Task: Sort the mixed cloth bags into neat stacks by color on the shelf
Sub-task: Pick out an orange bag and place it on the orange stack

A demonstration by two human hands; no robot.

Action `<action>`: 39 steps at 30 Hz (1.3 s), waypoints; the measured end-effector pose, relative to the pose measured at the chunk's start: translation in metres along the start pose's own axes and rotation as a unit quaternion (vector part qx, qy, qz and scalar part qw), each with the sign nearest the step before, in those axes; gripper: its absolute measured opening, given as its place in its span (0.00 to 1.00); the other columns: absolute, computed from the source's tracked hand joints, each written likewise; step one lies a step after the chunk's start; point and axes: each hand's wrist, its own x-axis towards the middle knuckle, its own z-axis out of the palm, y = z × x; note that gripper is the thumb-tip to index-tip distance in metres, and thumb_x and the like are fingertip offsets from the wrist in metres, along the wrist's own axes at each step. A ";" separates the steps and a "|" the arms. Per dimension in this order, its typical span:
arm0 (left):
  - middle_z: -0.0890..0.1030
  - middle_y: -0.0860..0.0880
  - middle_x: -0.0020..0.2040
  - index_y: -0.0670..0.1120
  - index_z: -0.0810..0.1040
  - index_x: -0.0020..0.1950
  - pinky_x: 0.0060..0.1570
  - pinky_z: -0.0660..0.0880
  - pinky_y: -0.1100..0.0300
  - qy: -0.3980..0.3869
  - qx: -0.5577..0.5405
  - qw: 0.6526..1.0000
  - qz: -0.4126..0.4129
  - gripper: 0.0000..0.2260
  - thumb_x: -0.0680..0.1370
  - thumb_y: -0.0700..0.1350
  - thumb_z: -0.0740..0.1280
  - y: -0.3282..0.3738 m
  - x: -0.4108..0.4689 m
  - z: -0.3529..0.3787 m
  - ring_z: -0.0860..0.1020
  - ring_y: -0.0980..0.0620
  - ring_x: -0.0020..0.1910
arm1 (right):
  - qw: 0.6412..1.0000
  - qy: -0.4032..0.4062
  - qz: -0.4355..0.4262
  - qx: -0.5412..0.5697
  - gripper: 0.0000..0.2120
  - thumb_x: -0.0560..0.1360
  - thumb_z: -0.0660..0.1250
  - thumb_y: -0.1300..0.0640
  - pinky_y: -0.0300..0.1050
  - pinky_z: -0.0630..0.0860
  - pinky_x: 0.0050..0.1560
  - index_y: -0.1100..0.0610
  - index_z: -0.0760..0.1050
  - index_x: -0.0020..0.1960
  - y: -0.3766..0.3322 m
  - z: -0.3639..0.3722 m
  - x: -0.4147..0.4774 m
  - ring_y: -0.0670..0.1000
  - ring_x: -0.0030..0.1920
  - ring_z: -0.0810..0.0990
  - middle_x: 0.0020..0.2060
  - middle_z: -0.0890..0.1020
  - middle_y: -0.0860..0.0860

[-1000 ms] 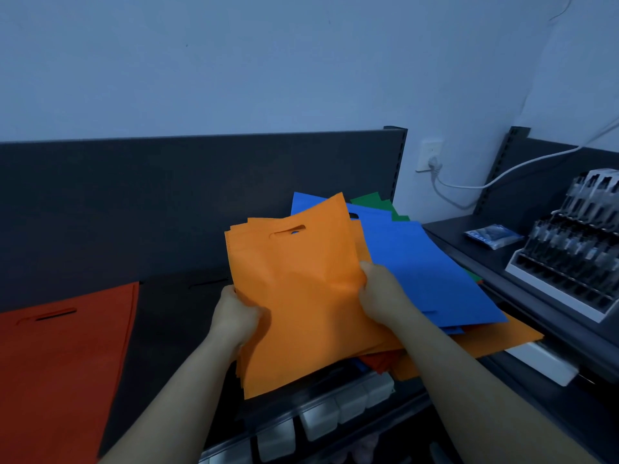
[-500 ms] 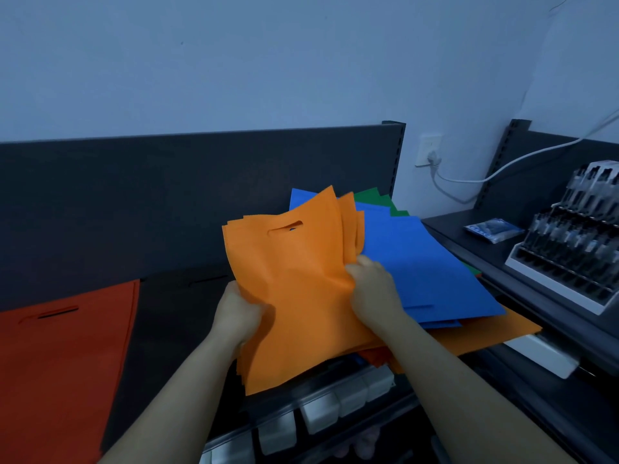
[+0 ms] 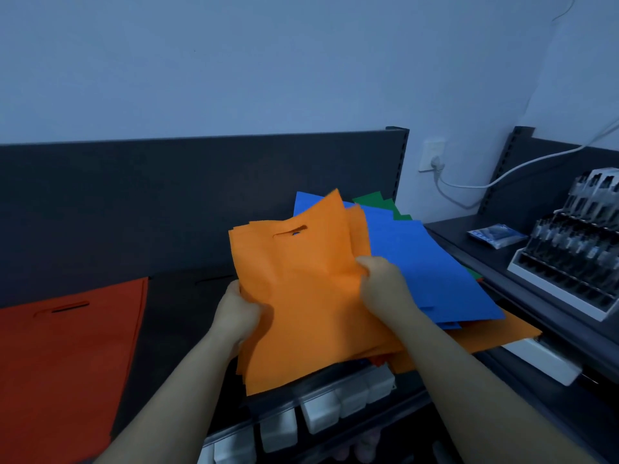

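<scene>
Gathering orange bags | left hand and right hand both grip them | done: red stack | left: blue bags, green bags mixed

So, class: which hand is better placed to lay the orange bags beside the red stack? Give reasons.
Left, probably. The left hand grips the orange bags at the edge nearest the red stack; the right hand holds the side by the blue bags.
</scene>
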 end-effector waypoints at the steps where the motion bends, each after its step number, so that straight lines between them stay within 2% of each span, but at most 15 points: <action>1: 0.77 0.51 0.51 0.49 0.68 0.65 0.43 0.75 0.56 -0.002 -0.001 1.000 -0.001 0.20 0.75 0.39 0.68 0.000 0.001 -0.001 0.77 0.50 0.49 | 0.999 0.019 0.010 0.026 0.20 0.79 0.57 0.66 0.48 0.69 0.65 0.59 0.70 0.71 0.000 -0.007 0.003 0.58 0.67 0.71 0.69 0.71 0.58; 4: 0.76 0.52 0.54 0.47 0.66 0.70 0.48 0.72 0.56 -0.001 -0.005 1.000 0.011 0.21 0.78 0.43 0.67 0.003 -0.001 -0.005 0.75 0.52 0.51 | 0.984 0.060 0.038 0.165 0.20 0.79 0.60 0.67 0.44 0.69 0.62 0.61 0.70 0.70 -0.011 -0.032 0.010 0.52 0.66 0.73 0.64 0.75 0.53; 5: 0.76 0.51 0.57 0.46 0.66 0.70 0.49 0.72 0.57 0.004 -0.004 1.000 0.018 0.21 0.78 0.45 0.66 0.004 -0.002 -0.007 0.75 0.52 0.52 | 0.970 0.061 0.042 0.232 0.19 0.79 0.61 0.67 0.44 0.71 0.61 0.60 0.71 0.69 -0.016 -0.039 0.011 0.50 0.63 0.75 0.62 0.76 0.50; 7: 0.75 0.49 0.63 0.46 0.65 0.72 0.52 0.71 0.56 0.024 -0.014 0.999 0.030 0.23 0.80 0.51 0.64 0.010 -0.002 -0.013 0.74 0.51 0.55 | 0.935 0.051 0.039 0.349 0.17 0.79 0.62 0.65 0.47 0.77 0.56 0.55 0.74 0.66 -0.027 -0.051 0.013 0.50 0.56 0.80 0.60 0.80 0.51; 10: 0.76 0.50 0.61 0.47 0.69 0.69 0.54 0.72 0.55 0.062 -0.043 0.995 0.063 0.19 0.80 0.53 0.63 0.019 -0.004 -0.026 0.75 0.50 0.57 | 0.907 0.045 0.036 0.416 0.14 0.79 0.63 0.64 0.46 0.80 0.49 0.53 0.76 0.62 -0.044 -0.056 0.017 0.50 0.51 0.83 0.53 0.83 0.50; 13: 0.79 0.51 0.55 0.49 0.73 0.60 0.52 0.74 0.54 0.104 -0.056 0.989 0.093 0.10 0.80 0.50 0.64 0.025 -0.010 -0.046 0.78 0.50 0.54 | 0.913 0.030 0.023 0.407 0.13 0.79 0.63 0.64 0.48 0.81 0.50 0.51 0.76 0.59 -0.063 -0.042 0.020 0.50 0.50 0.84 0.52 0.83 0.49; 16: 0.79 0.52 0.53 0.48 0.73 0.60 0.49 0.73 0.57 0.166 -0.041 0.981 0.095 0.09 0.80 0.46 0.64 0.022 -0.019 -0.074 0.78 0.52 0.51 | 0.926 0.013 0.005 0.377 0.15 0.79 0.61 0.65 0.49 0.81 0.50 0.45 0.77 0.53 -0.084 -0.016 0.026 0.48 0.47 0.84 0.50 0.84 0.47; 20: 0.79 0.53 0.51 0.49 0.74 0.59 0.51 0.73 0.57 0.234 -0.039 0.968 0.079 0.08 0.79 0.44 0.65 0.007 -0.034 -0.119 0.78 0.53 0.51 | 0.937 -0.004 -0.027 0.348 0.17 0.78 0.59 0.66 0.47 0.80 0.52 0.51 0.76 0.61 -0.122 0.023 0.027 0.47 0.49 0.83 0.53 0.83 0.47; 24: 0.79 0.54 0.50 0.49 0.74 0.58 0.49 0.72 0.58 0.285 -0.048 0.956 0.052 0.08 0.79 0.43 0.65 -0.014 -0.056 -0.169 0.78 0.53 0.50 | 0.941 -0.029 -0.065 0.331 0.16 0.78 0.59 0.66 0.48 0.80 0.54 0.52 0.76 0.61 -0.170 0.063 0.016 0.46 0.50 0.82 0.52 0.82 0.47; 29: 0.80 0.50 0.52 0.46 0.75 0.57 0.47 0.73 0.56 0.346 -0.042 0.937 0.026 0.08 0.79 0.44 0.65 -0.040 -0.088 -0.236 0.78 0.49 0.50 | 0.939 -0.060 -0.107 0.321 0.17 0.78 0.60 0.65 0.38 0.77 0.44 0.51 0.74 0.62 -0.231 0.109 -0.006 0.43 0.47 0.80 0.53 0.81 0.46; 34: 0.81 0.47 0.52 0.44 0.76 0.58 0.49 0.75 0.52 0.392 -0.044 0.919 -0.001 0.09 0.79 0.44 0.65 -0.068 -0.136 -0.311 0.79 0.47 0.50 | 0.932 -0.104 -0.129 0.323 0.19 0.78 0.58 0.65 0.47 0.80 0.52 0.53 0.72 0.66 -0.301 0.159 -0.047 0.47 0.51 0.81 0.56 0.81 0.48; 36: 0.80 0.47 0.51 0.43 0.76 0.57 0.47 0.74 0.54 0.409 -0.039 0.911 -0.009 0.09 0.79 0.44 0.65 -0.079 -0.157 -0.342 0.79 0.46 0.49 | 0.929 -0.121 -0.133 0.324 0.18 0.78 0.59 0.66 0.39 0.79 0.45 0.54 0.73 0.66 -0.328 0.181 -0.065 0.44 0.46 0.80 0.55 0.80 0.47; 38: 0.80 0.47 0.50 0.44 0.76 0.55 0.44 0.72 0.55 0.427 -0.029 0.904 -0.016 0.06 0.79 0.44 0.65 -0.090 -0.180 -0.374 0.78 0.47 0.48 | 0.930 -0.132 -0.136 0.315 0.18 0.78 0.60 0.67 0.28 0.72 0.34 0.56 0.73 0.65 -0.358 0.202 -0.083 0.39 0.39 0.77 0.50 0.79 0.46; 39: 0.80 0.47 0.49 0.45 0.76 0.54 0.43 0.72 0.55 0.435 -0.027 0.900 -0.019 0.05 0.79 0.44 0.65 -0.095 -0.191 -0.390 0.78 0.47 0.47 | 0.930 -0.137 -0.137 0.313 0.18 0.78 0.60 0.68 0.27 0.70 0.31 0.57 0.73 0.65 -0.373 0.213 -0.092 0.38 0.37 0.75 0.49 0.77 0.47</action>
